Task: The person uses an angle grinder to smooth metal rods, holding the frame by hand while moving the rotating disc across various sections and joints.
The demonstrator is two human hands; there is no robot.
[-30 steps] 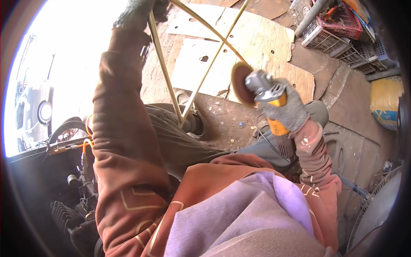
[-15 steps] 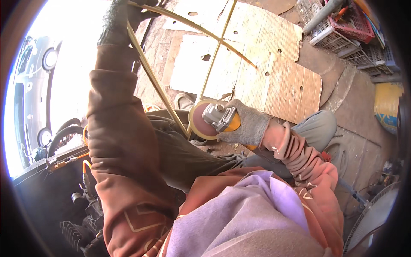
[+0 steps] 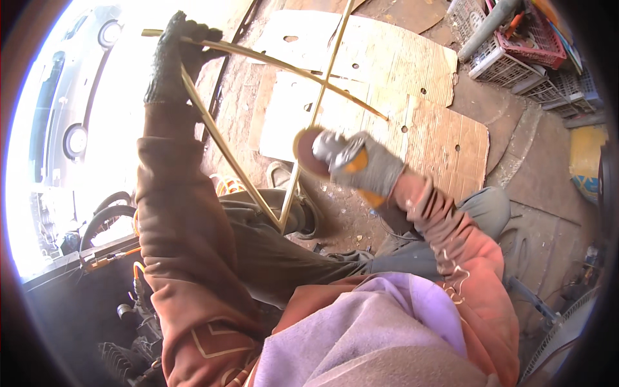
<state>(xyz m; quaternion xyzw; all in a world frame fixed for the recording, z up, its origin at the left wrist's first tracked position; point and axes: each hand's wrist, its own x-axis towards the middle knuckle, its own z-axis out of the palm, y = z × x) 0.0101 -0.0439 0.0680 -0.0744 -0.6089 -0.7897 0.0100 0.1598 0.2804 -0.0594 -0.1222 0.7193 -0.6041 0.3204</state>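
My left hand (image 3: pixel 182 57), in a dark knit glove, reaches far to the upper left. Its fingers are closed round a frame of thin brass-coloured metal bars (image 3: pixel 274 63), where a crossbar meets a slanting bar. Two long bars join in a point over my left shin, and the crossbar passes over the farther one. In a grey glove, my right hand (image 3: pixel 379 166) grips an angle grinder (image 3: pixel 334 151) with a grey metal head and yellow body. Its round reddish-brown disc (image 3: pixel 304 153) overlaps the farther bar; whether they touch I cannot tell. The grinder is slightly blurred.
Flat cardboard sheets (image 3: pixel 445 138) cover the ground ahead. Plastic crates (image 3: pixel 500 64) stand at the far right, above a yellow sack (image 3: pixel 587 158). Near right is a fan (image 3: pixel 567 335). Dark machinery (image 3: pixel 138 322) sits at lower left, with a parked vehicle (image 3: pixel 48 122) beyond.
The grinder has moved away from the bars' pointed joint, farther up along the bar. My left hand and the frame sit slightly lower in view, and the crossbar's end past my hand now shows.
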